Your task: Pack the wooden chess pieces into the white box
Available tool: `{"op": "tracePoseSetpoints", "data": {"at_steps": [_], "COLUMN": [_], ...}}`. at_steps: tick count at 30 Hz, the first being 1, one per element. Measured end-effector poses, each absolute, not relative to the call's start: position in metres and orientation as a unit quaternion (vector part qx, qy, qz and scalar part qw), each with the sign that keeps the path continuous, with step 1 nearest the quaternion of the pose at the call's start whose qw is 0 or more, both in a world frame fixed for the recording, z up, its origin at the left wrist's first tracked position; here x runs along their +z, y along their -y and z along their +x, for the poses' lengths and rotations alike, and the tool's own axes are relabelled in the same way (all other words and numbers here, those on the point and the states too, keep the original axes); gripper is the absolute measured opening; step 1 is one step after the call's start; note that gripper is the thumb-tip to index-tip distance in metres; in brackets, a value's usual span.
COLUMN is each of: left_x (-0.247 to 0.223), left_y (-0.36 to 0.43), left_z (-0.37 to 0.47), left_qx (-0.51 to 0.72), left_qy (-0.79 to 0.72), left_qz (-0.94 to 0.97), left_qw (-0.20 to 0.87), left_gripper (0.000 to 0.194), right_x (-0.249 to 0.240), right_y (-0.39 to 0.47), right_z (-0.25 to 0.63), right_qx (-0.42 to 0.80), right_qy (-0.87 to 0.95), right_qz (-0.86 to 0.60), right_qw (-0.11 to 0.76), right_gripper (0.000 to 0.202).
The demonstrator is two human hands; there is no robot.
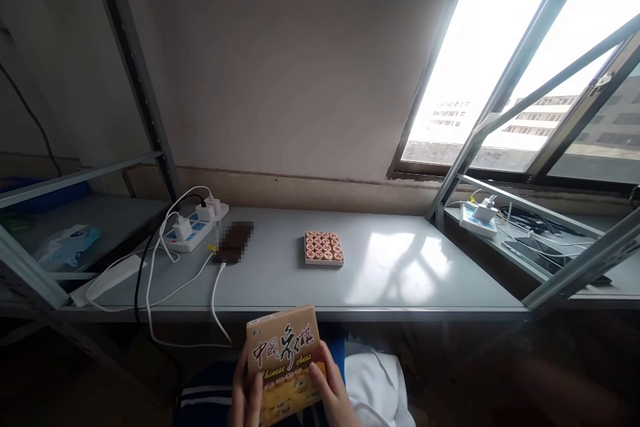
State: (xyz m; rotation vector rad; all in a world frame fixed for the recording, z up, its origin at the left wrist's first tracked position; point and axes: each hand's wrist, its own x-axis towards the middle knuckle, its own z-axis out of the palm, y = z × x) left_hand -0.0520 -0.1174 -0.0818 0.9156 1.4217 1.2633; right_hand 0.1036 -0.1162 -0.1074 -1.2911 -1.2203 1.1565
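Both my hands hold a flat orange box lid printed "Chinese chess" low in front of me, below the shelf edge. My left hand grips its left side and my right hand grips its right side, thumb on top. On the grey metal shelf ahead lies a square tray of round wooden chess pieces, packed in rows, well beyond both hands.
A white power strip with chargers and trailing white cables sits at the shelf's left, beside a dark blurred device. A wet-wipes pack lies on the left shelf. Another power strip and cables sit right, under the open window.
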Motion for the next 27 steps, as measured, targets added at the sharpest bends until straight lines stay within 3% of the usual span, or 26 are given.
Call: {"op": "tracePoseSetpoints", "data": {"at_steps": [4,12,18,27], "left_x": [-0.063,-0.030,-0.059,-0.085], "left_y": [0.078,-0.046,-0.102,-0.112], "left_z": [-0.024,0.062,0.084,0.077], "left_qx": [0.524,0.533,0.479,0.368], "left_qy": [-0.499,-0.410,-0.471,-0.509], "left_qz": [0.509,0.643,0.679,0.745], "left_qw": [0.467,0.366,0.295,0.225], "left_gripper": [0.066,0.048,0.042,0.050], "right_x": [-0.094,-0.051,-0.071,-0.085], "right_y": [0.093,-0.014,-0.068,-0.081], "right_z": [0.127,0.189,0.206,0.205], "right_qx": [0.424,0.230,0.200,0.236], "right_qy": [0.486,0.474,0.532,0.562], "right_qz": [-0.534,-0.603,-0.616,-0.636], "right_qw": [0.547,0.599,0.545,0.474], "right_gripper": [0.051,0.065,0.059,0.050]}}
